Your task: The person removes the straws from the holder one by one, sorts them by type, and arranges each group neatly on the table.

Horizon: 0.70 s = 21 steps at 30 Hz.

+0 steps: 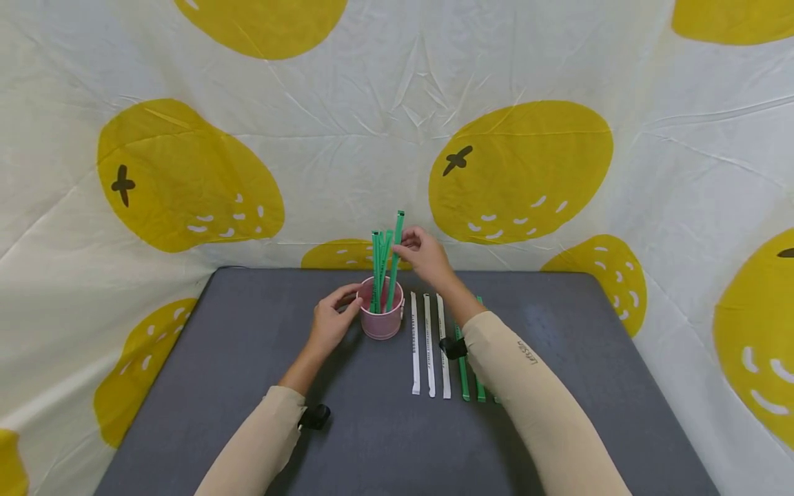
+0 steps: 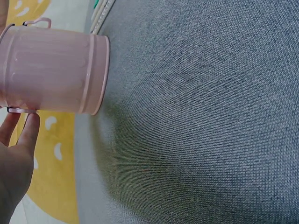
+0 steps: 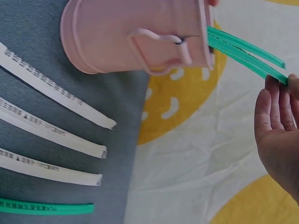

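Taking the small pink round-walled bucket with side handles (image 1: 381, 326) as the dial's centre in the head view, the left hand (image 1: 331, 320) is sitting at nine o'clock, its fingers and thumb grasping the bucket near its rim and one handle (image 2: 21, 111). At one o'clock, the right hand (image 1: 424, 258) is pinching the upper part of a slim green stick with dark printing (image 1: 398, 238), whose lower end is resting inside the bucket. Beside it, just toward eleven o'clock, several other slim green printed sticks (image 1: 376, 265) are standing in the bucket, their tops poking above the rim. At four o'clock, three slim white printed sticks (image 1: 429, 344) are lying side by side on the dark grey fabric-topped table (image 1: 384, 441); farther out that way, more green sticks (image 1: 463, 372) are lying partly under the right forearm. Toward twelve, a white cloth printed with yellow fruit (image 1: 372, 172) is hanging behind the table.
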### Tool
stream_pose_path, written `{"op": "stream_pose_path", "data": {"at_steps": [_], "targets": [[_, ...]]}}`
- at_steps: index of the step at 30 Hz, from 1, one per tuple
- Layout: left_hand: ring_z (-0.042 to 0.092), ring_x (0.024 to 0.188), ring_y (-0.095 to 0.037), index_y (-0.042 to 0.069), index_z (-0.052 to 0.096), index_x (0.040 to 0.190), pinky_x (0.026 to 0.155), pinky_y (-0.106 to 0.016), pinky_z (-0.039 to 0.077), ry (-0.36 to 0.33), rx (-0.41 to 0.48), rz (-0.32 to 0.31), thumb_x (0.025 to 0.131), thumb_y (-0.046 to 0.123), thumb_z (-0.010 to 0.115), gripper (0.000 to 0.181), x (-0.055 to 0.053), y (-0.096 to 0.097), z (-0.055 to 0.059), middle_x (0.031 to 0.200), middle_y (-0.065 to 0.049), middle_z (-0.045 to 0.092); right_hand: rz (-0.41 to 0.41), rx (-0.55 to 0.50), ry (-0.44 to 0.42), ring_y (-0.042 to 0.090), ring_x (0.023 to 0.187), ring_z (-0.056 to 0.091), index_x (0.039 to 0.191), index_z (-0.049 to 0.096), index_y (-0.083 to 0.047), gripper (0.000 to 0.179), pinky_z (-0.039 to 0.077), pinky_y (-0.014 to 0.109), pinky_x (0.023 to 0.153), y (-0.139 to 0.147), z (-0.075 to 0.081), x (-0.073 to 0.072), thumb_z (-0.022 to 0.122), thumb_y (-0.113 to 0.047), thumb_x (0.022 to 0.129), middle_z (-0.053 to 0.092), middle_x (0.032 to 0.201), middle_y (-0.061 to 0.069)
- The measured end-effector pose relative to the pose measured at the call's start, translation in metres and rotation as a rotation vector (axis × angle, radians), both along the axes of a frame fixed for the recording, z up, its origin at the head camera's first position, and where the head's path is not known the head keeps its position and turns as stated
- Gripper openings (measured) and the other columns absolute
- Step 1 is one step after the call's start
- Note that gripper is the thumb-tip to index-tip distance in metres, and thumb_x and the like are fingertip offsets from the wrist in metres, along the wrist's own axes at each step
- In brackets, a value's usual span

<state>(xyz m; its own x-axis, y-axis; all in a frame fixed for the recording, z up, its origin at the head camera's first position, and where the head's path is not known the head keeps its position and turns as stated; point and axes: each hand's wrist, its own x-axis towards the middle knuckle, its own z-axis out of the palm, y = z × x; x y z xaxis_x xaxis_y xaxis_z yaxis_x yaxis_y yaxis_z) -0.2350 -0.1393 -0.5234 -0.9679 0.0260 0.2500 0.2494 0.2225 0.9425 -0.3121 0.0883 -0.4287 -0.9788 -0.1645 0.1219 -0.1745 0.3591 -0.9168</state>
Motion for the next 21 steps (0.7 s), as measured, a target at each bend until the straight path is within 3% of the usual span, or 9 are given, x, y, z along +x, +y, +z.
{"op": "stream_pose_path", "data": {"at_steps": [4,11,17,21], "targets": [[0.070,0.116,-0.037,0.005,0.071,0.128,0.098,-0.057,0.056,-0.004,0.006,-0.008,0.096,0.007,0.073,0.032,0.000,0.000,0.001,0.128,-0.022,0.071,0.015,-0.044,0.017,0.028,0.094,0.067,0.121,0.060,0.003,0.030,0.058,0.042,0.086,0.005,0.011,-0.001,0.069,-0.015,0.100,0.068,0.107,0.017],[0.071,0.115,-0.034,0.003,0.071,0.128,0.096,-0.053,0.058,-0.002,-0.009,-0.001,0.096,0.007,0.073,0.033,-0.001,0.001,0.001,0.127,-0.024,0.070,0.036,-0.097,0.093,0.017,0.085,0.066,0.119,0.061,0.002,0.026,0.055,0.027,0.080,0.013,0.033,-0.002,0.069,-0.013,0.100,0.067,0.102,0.014],[0.071,0.115,-0.035,0.003,0.071,0.128,0.097,-0.055,0.056,-0.009,-0.006,0.000,0.096,0.010,0.074,0.034,-0.001,0.000,0.001,0.127,-0.024,0.070,0.042,-0.148,0.137,0.011,0.080,0.064,0.119,0.061,0.004,0.028,0.058,0.039,0.085,0.019,0.052,-0.001,0.070,-0.012,0.099,0.066,0.096,0.007],[0.069,0.117,-0.038,0.003,0.070,0.129,0.099,-0.059,0.054,-0.021,0.009,-0.005,0.095,0.009,0.074,0.034,-0.001,0.000,0.002,0.128,-0.022,0.070,0.030,-0.166,0.153,0.009,0.077,0.065,0.120,0.061,0.005,0.029,0.059,0.034,0.083,0.027,0.063,-0.001,0.071,-0.010,0.098,0.065,0.093,0.002]]}}
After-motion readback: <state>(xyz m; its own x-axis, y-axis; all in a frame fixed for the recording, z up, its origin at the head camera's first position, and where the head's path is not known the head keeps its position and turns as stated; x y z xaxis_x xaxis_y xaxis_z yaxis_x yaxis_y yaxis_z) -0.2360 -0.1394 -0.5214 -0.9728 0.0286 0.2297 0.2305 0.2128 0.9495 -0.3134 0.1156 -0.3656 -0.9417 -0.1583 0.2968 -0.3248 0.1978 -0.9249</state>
